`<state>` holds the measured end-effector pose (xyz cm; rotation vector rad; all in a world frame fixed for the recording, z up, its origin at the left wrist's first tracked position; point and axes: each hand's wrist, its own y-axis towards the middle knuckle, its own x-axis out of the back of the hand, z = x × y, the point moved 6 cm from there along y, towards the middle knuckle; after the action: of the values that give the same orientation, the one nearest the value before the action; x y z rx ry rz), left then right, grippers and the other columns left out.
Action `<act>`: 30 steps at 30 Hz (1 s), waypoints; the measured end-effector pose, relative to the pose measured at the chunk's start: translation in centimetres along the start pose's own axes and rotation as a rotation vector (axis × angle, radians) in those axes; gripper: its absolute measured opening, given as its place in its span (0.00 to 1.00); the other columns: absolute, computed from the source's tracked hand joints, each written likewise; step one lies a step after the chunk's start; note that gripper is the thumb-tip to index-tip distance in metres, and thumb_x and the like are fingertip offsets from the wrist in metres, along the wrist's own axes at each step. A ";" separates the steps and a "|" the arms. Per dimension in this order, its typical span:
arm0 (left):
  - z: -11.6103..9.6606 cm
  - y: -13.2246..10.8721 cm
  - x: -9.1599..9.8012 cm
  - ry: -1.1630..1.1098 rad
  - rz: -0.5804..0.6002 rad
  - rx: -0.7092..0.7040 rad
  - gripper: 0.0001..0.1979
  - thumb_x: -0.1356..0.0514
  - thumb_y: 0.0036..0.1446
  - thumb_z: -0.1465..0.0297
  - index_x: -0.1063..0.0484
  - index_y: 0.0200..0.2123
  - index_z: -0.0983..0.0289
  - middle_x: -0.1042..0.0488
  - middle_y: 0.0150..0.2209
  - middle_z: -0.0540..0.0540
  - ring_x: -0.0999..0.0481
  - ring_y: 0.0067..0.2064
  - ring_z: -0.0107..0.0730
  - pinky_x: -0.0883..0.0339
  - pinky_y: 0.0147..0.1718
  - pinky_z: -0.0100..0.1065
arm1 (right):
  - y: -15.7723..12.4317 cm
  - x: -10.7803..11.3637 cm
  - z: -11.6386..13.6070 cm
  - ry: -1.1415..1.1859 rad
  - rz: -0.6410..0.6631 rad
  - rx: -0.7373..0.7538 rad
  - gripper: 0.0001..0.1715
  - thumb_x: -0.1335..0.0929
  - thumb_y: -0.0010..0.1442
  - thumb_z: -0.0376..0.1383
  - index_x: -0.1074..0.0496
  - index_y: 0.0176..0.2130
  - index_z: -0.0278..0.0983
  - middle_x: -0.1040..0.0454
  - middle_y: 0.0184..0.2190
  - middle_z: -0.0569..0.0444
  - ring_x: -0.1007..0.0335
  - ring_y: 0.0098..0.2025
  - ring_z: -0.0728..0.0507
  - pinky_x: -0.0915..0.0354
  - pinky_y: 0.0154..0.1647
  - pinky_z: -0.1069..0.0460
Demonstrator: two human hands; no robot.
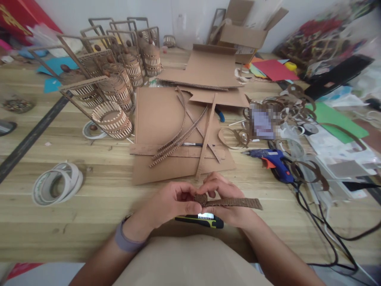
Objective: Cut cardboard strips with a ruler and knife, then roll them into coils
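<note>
A corrugated cardboard strip [238, 203] is coiled at one end into a small tight roll, its tail running out to the right. My left hand [172, 202] pinches the roll between thumb and fingers. On its other side my right hand [228, 198] is closed on the strip near the coil, the tail lying across the palm. Partly hidden below both hands is a yellow-and-black device [214, 222] with a lit screen. Beyond them, cut cardboard strips [178, 147] and a pen [198, 144] rest on a flat cardboard sheet [145, 119].
To the right lies a blue glue gun [272, 161] with black cables [315, 222]. Tape rolls [56, 184] sit at left. Several cardboard well-like models [113, 119] with tall frames stand at back left. Loose paper curls [285, 107] and a cardboard box [241, 37] are at the back right.
</note>
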<state>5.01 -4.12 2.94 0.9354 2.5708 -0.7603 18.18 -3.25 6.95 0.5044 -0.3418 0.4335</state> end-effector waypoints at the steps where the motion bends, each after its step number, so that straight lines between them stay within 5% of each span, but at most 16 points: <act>1: 0.0 0.1 -0.1 -0.021 -0.014 -0.010 0.22 0.27 0.42 0.56 0.28 0.30 0.66 0.33 0.27 0.47 0.37 0.30 0.25 0.46 0.30 0.28 | 0.0 0.0 0.1 -0.025 -0.023 0.009 0.13 0.28 0.60 0.46 0.28 0.40 0.41 0.35 0.28 0.58 0.37 0.29 0.50 0.37 0.27 0.55; 6: -0.7 -0.1 -0.3 0.032 -0.054 -0.104 0.18 0.30 0.49 0.56 0.29 0.29 0.65 0.30 0.27 0.48 0.35 0.29 0.25 0.44 0.30 0.28 | 0.1 -0.3 0.3 -0.088 -0.045 0.034 0.10 0.27 0.59 0.41 0.27 0.40 0.42 0.36 0.28 0.60 0.35 0.29 0.51 0.36 0.27 0.56; 15: -1.3 -0.5 0.8 0.268 -0.036 -0.078 0.15 0.34 0.52 0.59 0.29 0.29 0.66 0.36 0.24 0.46 0.41 0.26 0.24 0.48 0.26 0.27 | 0.1 0.6 0.3 0.142 -0.002 0.093 0.07 0.25 0.58 0.36 0.28 0.34 0.40 0.29 0.27 0.59 0.32 0.32 0.49 0.34 0.34 0.51; 24: -2.4 -1.1 0.3 0.614 0.065 -0.143 0.12 0.36 0.55 0.61 0.24 0.29 0.64 0.32 0.28 0.48 0.35 0.30 0.28 0.44 0.29 0.28 | 0.3 -0.6 0.1 0.226 0.085 0.047 0.11 0.25 0.57 0.43 0.26 0.31 0.39 0.27 0.25 0.58 0.32 0.30 0.48 0.35 0.33 0.51; 30: -3.1 -1.5 -0.2 0.698 0.157 -0.202 0.13 0.36 0.57 0.61 0.28 0.26 0.64 0.34 0.28 0.48 0.34 0.32 0.29 0.42 0.32 0.29 | 0.2 -1.7 -0.2 0.213 0.226 0.023 0.20 0.29 0.59 0.49 0.22 0.46 0.41 0.29 0.29 0.57 0.33 0.32 0.49 0.36 0.33 0.53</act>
<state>3.88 -3.45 6.09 1.5161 3.0043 -0.1210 16.62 -3.54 6.19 0.4389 -0.1885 0.7054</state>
